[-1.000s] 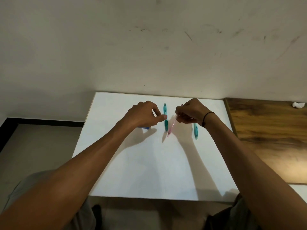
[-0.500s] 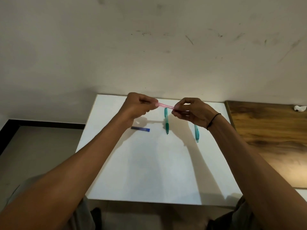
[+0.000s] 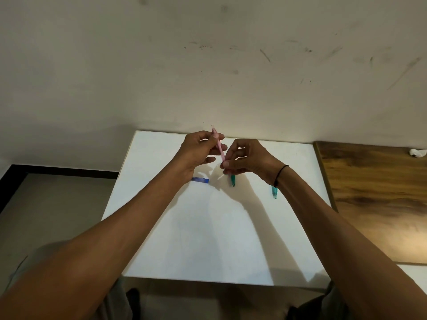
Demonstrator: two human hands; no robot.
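Both hands hold a pink pen (image 3: pixel 219 146) above the far part of the white table (image 3: pixel 215 229). My left hand (image 3: pixel 199 150) pinches its upper end, which points up toward the wall. My right hand (image 3: pixel 246 159) pinches the lower end, and a thin white tip (image 3: pixel 220 177) sticks out below the fingers. On the table lie a small blue piece (image 3: pixel 200 180), a teal pen (image 3: pixel 233 180) partly under my right hand, and another teal pen (image 3: pixel 274 191) mostly hidden by my right wrist.
A wooden tabletop (image 3: pixel 379 199) adjoins the white table on the right, with a crumpled white scrap (image 3: pixel 417 152) at its far edge. A scuffed wall rises right behind the tables. Floor lies to the left.
The pink pen was lifted off the table, held level between both hands, then turned nearly upright. My left hand rose and my right hand dropped to the lower end.
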